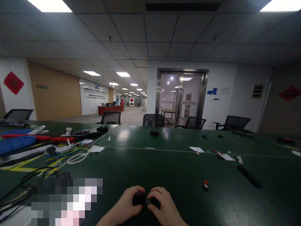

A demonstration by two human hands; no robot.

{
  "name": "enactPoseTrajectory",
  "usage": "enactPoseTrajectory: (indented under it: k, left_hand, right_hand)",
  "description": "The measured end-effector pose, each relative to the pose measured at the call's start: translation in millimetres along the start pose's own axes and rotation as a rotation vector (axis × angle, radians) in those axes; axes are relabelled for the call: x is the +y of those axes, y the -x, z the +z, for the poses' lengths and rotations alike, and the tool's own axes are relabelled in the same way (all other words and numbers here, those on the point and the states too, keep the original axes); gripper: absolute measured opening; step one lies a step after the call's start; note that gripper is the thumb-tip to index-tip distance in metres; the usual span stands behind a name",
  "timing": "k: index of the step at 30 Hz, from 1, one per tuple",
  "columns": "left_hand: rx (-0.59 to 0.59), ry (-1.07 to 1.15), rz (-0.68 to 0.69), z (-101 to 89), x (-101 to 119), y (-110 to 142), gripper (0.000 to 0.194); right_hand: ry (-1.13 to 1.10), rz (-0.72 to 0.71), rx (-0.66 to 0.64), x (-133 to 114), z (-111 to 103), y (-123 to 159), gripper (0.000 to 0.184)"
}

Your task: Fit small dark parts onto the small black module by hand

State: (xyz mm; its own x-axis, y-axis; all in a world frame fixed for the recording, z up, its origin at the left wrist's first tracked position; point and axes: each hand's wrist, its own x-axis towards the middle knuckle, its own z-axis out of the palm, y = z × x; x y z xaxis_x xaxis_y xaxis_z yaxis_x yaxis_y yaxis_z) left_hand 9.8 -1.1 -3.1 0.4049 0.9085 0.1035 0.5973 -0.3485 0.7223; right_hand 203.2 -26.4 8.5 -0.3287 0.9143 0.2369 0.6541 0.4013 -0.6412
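Note:
Low in the middle of the head view, both hands hold one small black object (146,200) just above or on the green table; its kind is too dark to make out. My left hand (128,202) grips the left end between thumb and fingers. Around the right end, the thumb and curled fingers of my right hand (164,204) are closed. Fingers cover much of the object, so only its dark middle shows. To the right of my hands lies a small red and white item (205,185).
Cables (77,158), blue trays (17,144) and a red bar (47,138) crowd the left of the green table (122,166). A small black block (154,133) sits at the far middle. A black-handled tool (249,176) and paper (226,156) lie right.

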Motion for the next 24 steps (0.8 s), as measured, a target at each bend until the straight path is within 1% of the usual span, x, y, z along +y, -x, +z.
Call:
enactPoseTrajectory:
  k: [4,8,13,16,24]
  left_hand:
    - [-0.002,0.012,-0.004,0.4,-0.9,-0.3,0.046]
    - [-0.005,0.005,-0.004,-0.5,-0.7,-0.6,0.045]
    - [-0.008,0.002,-0.008,-0.7,-1.8,-0.9,0.046]
    - [-0.013,0.002,-0.018,-1.6,-1.4,-0.4,0.046]
    - [-0.017,0.006,-0.019,-2.3,-0.8,1.0,0.047]
  right_hand:
    - [-0.091,-0.055,0.074,0.0,-1.8,1.4,0.021]
    - [-0.157,-0.046,0.147,1.1,-2.0,3.1,0.02]
    - [-0.179,-0.047,0.245,0.7,-3.8,4.4,0.019]
    - [-0.193,-0.053,0.277,0.6,-6.0,4.6,0.02]
    - [-0.185,-0.085,0.412,4.6,-7.1,5.1,0.02]
